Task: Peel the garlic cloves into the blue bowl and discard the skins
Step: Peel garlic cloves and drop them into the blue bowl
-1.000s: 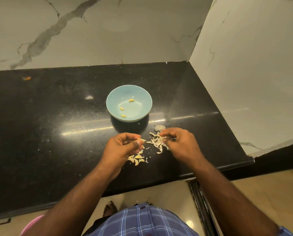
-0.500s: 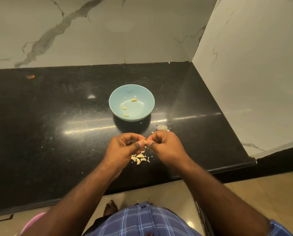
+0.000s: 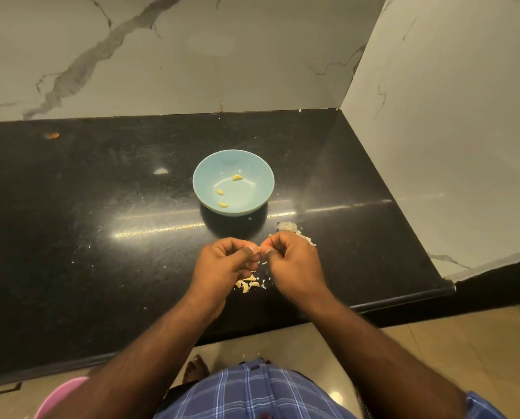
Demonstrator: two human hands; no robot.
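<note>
Working just in front of the pale blue ceramic bowl [image 3: 233,164], we have both hands curled into narrow pinches with their fingertips meeting over the polished black stone table [image 3: 101,237]. Our left hand [image 3: 225,264] and right hand [image 3: 292,261] seem to be pinching one small garlic clove between them, but the clove itself is almost wholly hidden by thumbs and fingers, so we cannot say how much skin is off it.

Three peeled, yellowish garlic cloves [image 3: 237,177] lie apart from one another inside the bowl, so we judge that a small part of the job is done. Nearer to us than the bowl, just below our hands, sits a little cluster of pale unpeeled cloves [image 3: 248,285]; we count only a few, and some may be hidden under the left hand. Those remain to be peeled, along with the one in hand.

To the right of the bowl's near side, partly behind our right hand, a heap of papery white garlic skins [image 3: 287,226] rests on the table, and tiny flakes are scattered around it. None of that has been cleared, so the discarding step is not yet begun. A pink round rim [image 3: 59,394] shows below the table edge, far nearer to us than the bowl; whether it is a bin we cannot tell.
</note>
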